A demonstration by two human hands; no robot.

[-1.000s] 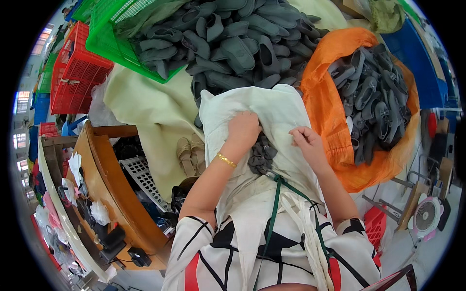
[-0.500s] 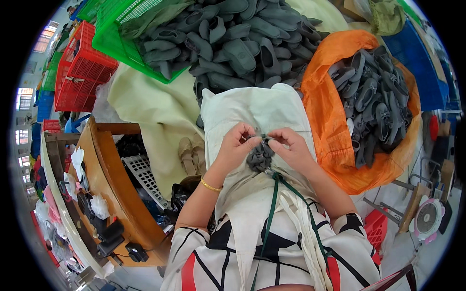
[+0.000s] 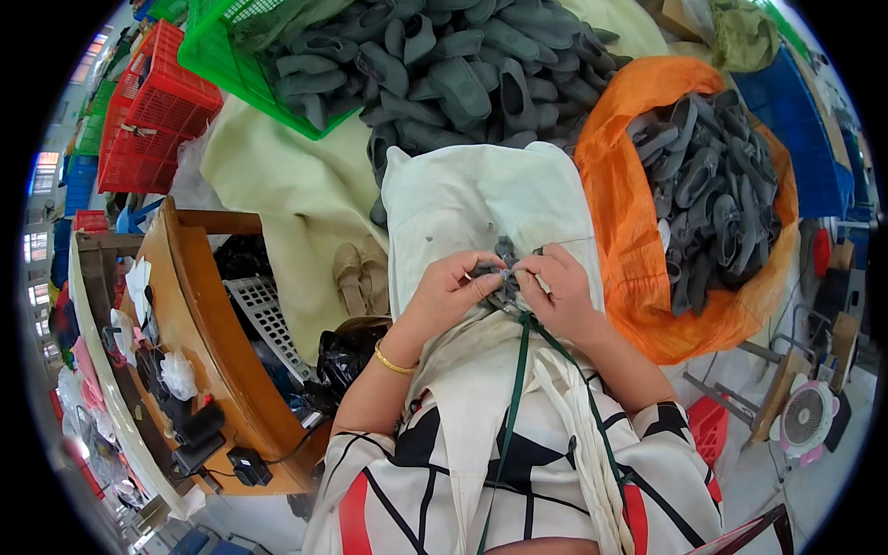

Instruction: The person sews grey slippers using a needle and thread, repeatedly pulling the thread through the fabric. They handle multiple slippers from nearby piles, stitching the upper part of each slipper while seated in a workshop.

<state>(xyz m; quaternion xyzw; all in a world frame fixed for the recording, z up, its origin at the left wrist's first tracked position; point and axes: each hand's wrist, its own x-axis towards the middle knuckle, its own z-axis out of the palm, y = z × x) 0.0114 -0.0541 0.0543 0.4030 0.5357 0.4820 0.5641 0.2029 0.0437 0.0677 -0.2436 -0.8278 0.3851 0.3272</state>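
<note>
My left hand (image 3: pixel 453 294) and my right hand (image 3: pixel 561 294) meet over the pale cloth (image 3: pixel 490 194) on my lap. Thumbs and fingers of both pinch a small grey fabric piece (image 3: pixel 505 263), whose exact kind I cannot make out. More bunched grey fabric (image 3: pixel 500 296) lies just under the fingers, partly hidden by them. A dark green cord (image 3: pixel 516 388) runs from below the hands down over my apron (image 3: pixel 467 388). Beyond the lap cloth lies a big heap of grey shoes (image 3: pixel 462 92).
At the right stands an open orange sack (image 3: pixel 620 231) full of grey shoes. A green crate (image 3: pixel 208 55) and red crates (image 3: pixel 153 120) are at the far left. Left of me are a wooden table (image 3: pixel 222 370) and beige shoes (image 3: pixel 361 276); a fan (image 3: pixel 807 413) stands lower right.
Both hands have moved slightly lower, and the fingertips have come closer together. The right hand has turned, its index finger now raised. Less of the grey bunch shows below them.
</note>
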